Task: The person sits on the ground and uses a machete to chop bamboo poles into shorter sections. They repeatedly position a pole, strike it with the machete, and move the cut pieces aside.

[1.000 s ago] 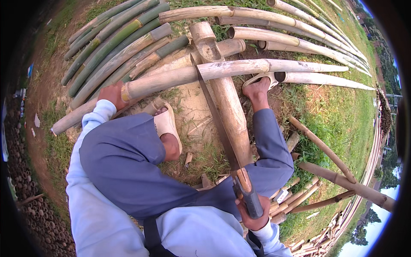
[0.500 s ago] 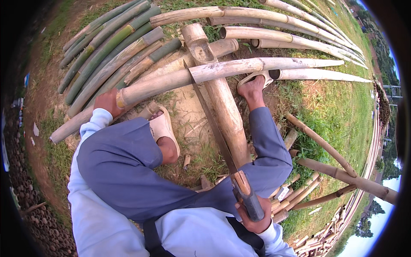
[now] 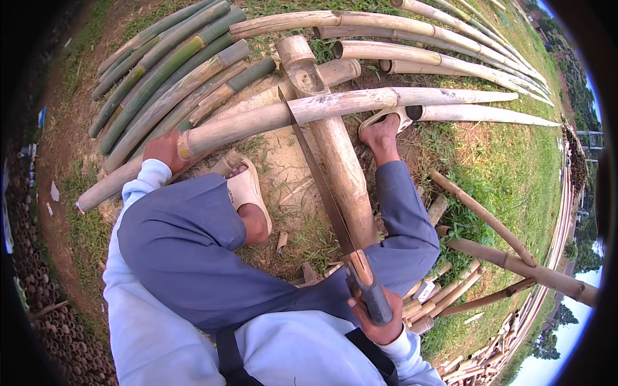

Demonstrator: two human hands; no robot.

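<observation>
Right now I see the pale bamboo pole (image 3: 241,127) lying across a thick notched log (image 3: 341,174), its near end jutting out to the left. A long saw blade (image 3: 317,170) crosses it just left of the log, tip poking past the pole's far edge; how deep the teeth sit I cannot tell.

On my feed the right hand (image 3: 383,331) has its fingers curled round the saw's dark handle (image 3: 374,303), thumb lying along the near side. The left hand (image 3: 164,152) is clasped over the pole well left of the blade, fingers bent down its far side, though I cannot see their tips.

Further out, a sandalled left foot (image 3: 255,222) stands on the ground between the left hand and the log, and the right foot (image 3: 381,136) is on the log's other side. Green bamboo poles (image 3: 170,58) lie beyond the left hand, paler poles (image 3: 444,61) spread to the upper right, and a bamboo frame (image 3: 489,222) leans over grass at the right.
</observation>
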